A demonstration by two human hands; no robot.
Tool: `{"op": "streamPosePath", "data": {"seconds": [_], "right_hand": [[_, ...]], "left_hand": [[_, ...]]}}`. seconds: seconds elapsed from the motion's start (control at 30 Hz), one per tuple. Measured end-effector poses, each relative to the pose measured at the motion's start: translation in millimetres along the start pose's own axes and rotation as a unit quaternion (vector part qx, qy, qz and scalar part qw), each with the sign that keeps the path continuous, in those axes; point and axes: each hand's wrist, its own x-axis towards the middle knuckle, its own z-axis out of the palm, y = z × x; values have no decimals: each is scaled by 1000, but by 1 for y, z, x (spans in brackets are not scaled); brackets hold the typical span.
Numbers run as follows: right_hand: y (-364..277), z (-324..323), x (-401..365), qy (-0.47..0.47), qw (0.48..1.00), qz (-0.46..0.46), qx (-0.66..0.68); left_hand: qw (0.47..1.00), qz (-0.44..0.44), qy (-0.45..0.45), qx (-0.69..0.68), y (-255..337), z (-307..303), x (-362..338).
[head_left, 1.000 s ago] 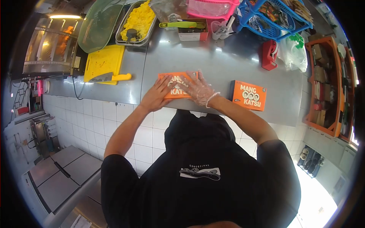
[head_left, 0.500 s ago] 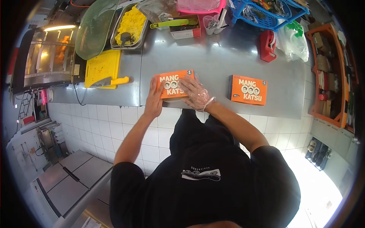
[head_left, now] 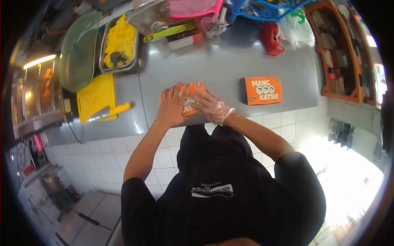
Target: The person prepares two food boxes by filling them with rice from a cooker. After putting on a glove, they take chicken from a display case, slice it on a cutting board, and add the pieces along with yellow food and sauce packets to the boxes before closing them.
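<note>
An orange food box lies on the steel counter right in front of me, its printed lid partly covered by my hands. My bare left hand rests across the left part of the lid with its fingers spread. On the right, my right hand, in a clear plastic glove, lies with outstretched fingers over the box's right edge. Farther right sits a second orange box, closed, its lid reading "MANG KATSU", with neither hand on it.
At left, a knife with a yellow handle lies on a yellow cutting board. Behind are a metal tray of yellow food, green tongs, a red tape dispenser and a blue basket. The steel counter ends near my body.
My left hand has slid from the box's left edge onto its lid. The box in front is turned slightly anticlockwise. The whole view has tilted and shifted; the second box stays put.
</note>
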Motion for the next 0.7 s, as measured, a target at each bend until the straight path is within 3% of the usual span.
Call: {"op": "streamPosePath", "data": {"seconds": [0.07, 0.17, 0.2, 0.27, 0.33, 0.4, 0.47, 0.6, 0.7], "right_hand": [[-15, -28, 3, -16, 995, 67, 75], [-27, -81, -8, 70, 969, 185, 148], [-30, -101, -16, 78, 968, 191, 146], [-31, -135, -44, 183, 913, 344, 118], [-18, -152, -82, 328, 872, 361, 49], [-6, -181, -118, 355, 839, 411, -8], [12, -200, -151, 445, 815, 372, -6], [27, -240, -178, 494, 797, 346, 28], [39, -244, -178, 541, 752, 326, 189]], "left_hand": [[998, 5, -52, 43, 4, 2, 7], [1000, 8, -1, 14, 8, 5, 14], [1000, -9, -3, -14, 15, -1, 19], [999, -23, -7, -38, 37, -17, 35], [997, 49, 41, -35, 79, -33, 62], [995, 82, 52, -34, 129, -41, 94], [991, 126, 29, -35, 174, -31, 127], [986, 166, 4, 18, 231, 28, 172], [991, 130, -31, 32, 240, 46, 179]]}}
